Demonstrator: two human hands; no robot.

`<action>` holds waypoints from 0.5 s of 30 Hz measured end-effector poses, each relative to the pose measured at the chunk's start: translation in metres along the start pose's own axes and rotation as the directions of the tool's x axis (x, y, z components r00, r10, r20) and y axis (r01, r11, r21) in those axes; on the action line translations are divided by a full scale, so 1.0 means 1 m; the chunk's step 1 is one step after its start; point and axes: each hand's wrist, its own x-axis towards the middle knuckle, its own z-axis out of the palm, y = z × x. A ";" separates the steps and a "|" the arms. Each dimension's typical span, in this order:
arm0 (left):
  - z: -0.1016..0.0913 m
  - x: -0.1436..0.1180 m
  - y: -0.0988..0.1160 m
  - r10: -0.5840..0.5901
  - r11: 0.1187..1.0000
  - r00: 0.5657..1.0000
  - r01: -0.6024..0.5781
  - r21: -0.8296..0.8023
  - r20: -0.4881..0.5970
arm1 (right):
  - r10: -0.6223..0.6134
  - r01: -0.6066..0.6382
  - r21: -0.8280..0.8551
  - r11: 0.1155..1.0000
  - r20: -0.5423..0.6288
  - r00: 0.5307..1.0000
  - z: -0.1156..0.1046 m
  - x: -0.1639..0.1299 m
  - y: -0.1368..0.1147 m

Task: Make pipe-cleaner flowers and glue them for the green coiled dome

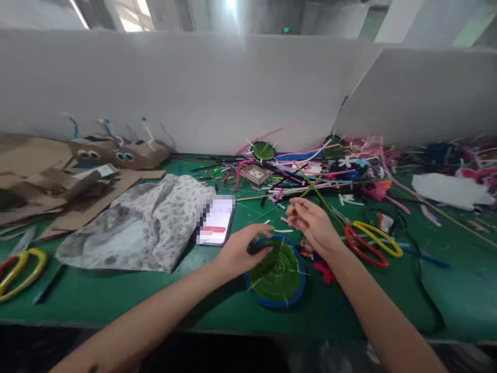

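Note:
A round green coiled disc [276, 272] with a blue rim and several pale strands sticking out lies near the table's front edge. At its upper left rim is my left hand [244, 249], thumb over the green coils and curved fingers apart from it. I cannot tell whether the thumb presses on the disc. My right hand [315, 228] is raised just above and right of the disc, with thumb and fingertips pinched together. Whatever is between those fingertips is too small to make out. A pink flower-shaped piece [325, 272] lies under my right wrist.
Red-and-yellow scissors [373, 242] lie right of my right hand; another pair [23, 267] is far left. A phone [217, 220] and a patterned grey cloth [155, 223] lie to the left. Pipe cleaners [295, 178] pile up behind, before a grey partition [194, 88]. Cardboard [89, 199] sits at left.

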 end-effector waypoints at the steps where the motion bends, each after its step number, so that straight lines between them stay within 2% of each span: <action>1: 0.000 0.000 0.000 0.000 1.000 1.000 0.000 -0.002 -0.004 | 0.001 -0.001 -0.001 1.000 0.003 1.000 0.000 0.000 0.001; 15: 0.001 -0.001 0.002 0.010 1.000 1.000 -0.010 -0.022 -0.025 | -0.031 0.031 -0.005 0.999 0.037 0.999 -0.002 0.001 0.004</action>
